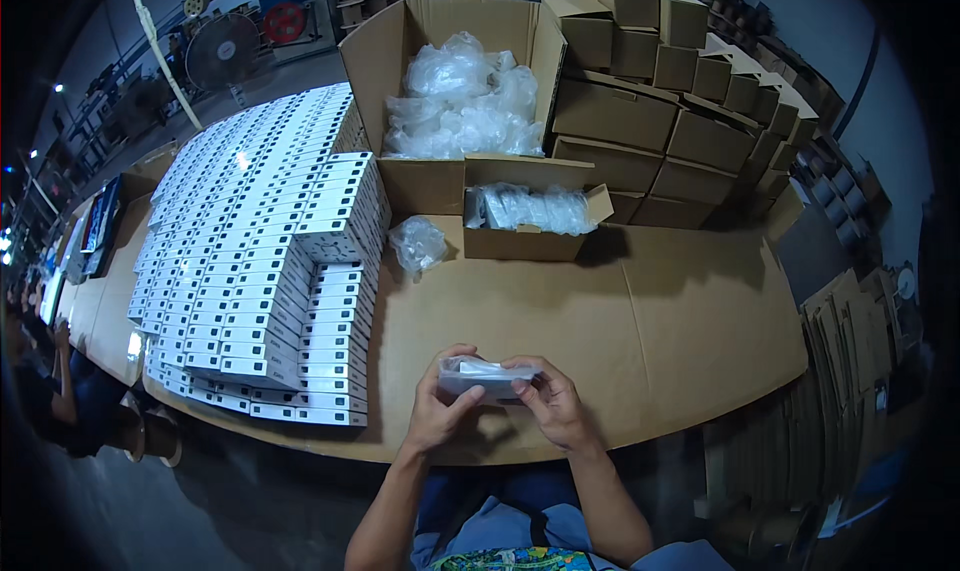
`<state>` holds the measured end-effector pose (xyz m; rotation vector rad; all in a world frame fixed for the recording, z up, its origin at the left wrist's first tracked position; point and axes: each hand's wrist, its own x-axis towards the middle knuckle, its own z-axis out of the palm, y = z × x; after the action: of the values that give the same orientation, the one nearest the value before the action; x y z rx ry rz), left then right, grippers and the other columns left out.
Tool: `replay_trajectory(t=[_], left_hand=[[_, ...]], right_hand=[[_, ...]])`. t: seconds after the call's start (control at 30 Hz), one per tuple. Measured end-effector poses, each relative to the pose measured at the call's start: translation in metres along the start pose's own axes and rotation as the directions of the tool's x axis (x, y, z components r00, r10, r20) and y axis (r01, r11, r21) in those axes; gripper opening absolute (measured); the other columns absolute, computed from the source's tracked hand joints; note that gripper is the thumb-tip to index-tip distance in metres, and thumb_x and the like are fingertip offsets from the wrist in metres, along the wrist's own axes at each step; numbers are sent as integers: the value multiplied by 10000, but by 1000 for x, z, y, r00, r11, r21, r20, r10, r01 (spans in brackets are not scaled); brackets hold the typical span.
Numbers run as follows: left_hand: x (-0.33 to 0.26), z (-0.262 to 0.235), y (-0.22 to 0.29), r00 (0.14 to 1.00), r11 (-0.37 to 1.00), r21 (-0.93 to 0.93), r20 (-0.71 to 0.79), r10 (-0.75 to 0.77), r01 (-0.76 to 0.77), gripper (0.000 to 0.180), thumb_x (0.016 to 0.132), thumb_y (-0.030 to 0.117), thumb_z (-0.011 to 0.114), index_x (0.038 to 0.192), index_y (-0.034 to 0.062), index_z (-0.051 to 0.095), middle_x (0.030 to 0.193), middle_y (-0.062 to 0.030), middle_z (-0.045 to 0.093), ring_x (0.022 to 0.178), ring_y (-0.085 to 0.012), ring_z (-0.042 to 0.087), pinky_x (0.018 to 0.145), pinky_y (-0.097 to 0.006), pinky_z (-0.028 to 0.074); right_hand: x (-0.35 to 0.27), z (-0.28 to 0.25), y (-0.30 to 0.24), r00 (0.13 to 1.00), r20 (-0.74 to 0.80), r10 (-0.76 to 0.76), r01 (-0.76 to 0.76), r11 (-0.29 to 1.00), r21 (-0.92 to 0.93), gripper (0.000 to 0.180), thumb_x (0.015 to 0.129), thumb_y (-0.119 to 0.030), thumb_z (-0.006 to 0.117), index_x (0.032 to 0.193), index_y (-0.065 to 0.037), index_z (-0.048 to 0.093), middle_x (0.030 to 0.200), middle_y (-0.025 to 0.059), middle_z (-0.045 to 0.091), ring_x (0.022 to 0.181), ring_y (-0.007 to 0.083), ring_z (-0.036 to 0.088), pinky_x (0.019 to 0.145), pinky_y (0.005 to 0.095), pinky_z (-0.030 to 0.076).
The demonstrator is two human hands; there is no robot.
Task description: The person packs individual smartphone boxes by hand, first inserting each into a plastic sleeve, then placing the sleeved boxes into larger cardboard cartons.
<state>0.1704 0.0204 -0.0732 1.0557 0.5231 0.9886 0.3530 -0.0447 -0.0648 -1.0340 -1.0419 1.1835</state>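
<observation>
Both my hands hold one small white box in a clear plastic bag [482, 379] above the front edge of the table. My left hand [442, 401] grips its left end, thumb on the near side. At the right end, my right hand [552, 401] pinches the bag between thumb and fingers. Beyond them stands an open cardboard box [520, 245] with several plastic-wrapped packets [535, 209] inside. A crumpled clear plastic bag [418, 244] lies to the left of that box. Stacked white boxes [250, 261] with dark square marks fill the table's left side.
A large open carton [372, 81] of clear plastic bags [460, 101] stands at the back. Closed brown cartons [615, 111] are piled at the back right. Flattened cardboard [850, 361] leans beyond the table's [700, 321] right edge. Another person [65, 381] is at the far left.
</observation>
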Motion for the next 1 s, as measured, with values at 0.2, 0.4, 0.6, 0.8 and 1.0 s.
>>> replay_trajectory(t=[0.2, 0.4, 0.6, 0.8, 1.0], left_hand=[[0, -8, -9, 999, 998, 57, 15, 38, -39, 83, 991, 87, 630, 1030, 16, 611, 1140, -101, 594, 1039, -164, 608, 932, -323, 534], [4, 4, -9, 981, 997, 78, -191, 22, -7, 215, 1043, 188, 585, 957, 9, 667, 881, 20, 611, 810, -58, 555, 738, -229, 466], [10, 7, -2, 956, 998, -57, -291, -32, 16, 155, 1034, 191, 597, 1018, 48, 653, 928, -15, 655, 824, -82, 643, 738, -284, 586], [8, 22, 6, 923, 984, -160, -363, -127, 73, 265, 1058, 260, 557, 1002, 32, 680, 908, -13, 672, 849, -91, 643, 734, -264, 551], [6, 9, 3, 921, 979, -149, -346, -181, 137, 372, 1065, 350, 500, 1157, 14, 630, 968, -73, 687, 799, -132, 682, 696, -292, 599]], right_hand=[[3, 1, 1, 995, 40, -88, 84, 993, 83, 143, 968, 11, 601, 1076, -31, 685, 1202, 101, 631, 1035, 131, 594, 922, 272, 489], [-1, 17, -5, 998, -63, -7, 34, 893, 448, 208, 1017, -84, 572, 1209, -9, 604, 1200, 112, 598, 1085, 162, 581, 995, 318, 467], [-1, 1, -22, 945, 187, -268, 301, 936, -182, 328, 952, -22, 632, 1270, -88, 685, 1438, 189, 469, 1301, 270, 514, 1096, 390, 414], [14, 0, -21, 883, 237, -405, 469, 758, -453, 466, 813, 116, 668, 1204, -128, 736, 1072, 160, 693, 978, 291, 693, 864, 350, 554], [12, 1, -46, 974, 146, -172, 225, 800, -557, 366, 813, 71, 710, 1153, -63, 722, 1040, 169, 705, 986, 293, 691, 861, 357, 547]])
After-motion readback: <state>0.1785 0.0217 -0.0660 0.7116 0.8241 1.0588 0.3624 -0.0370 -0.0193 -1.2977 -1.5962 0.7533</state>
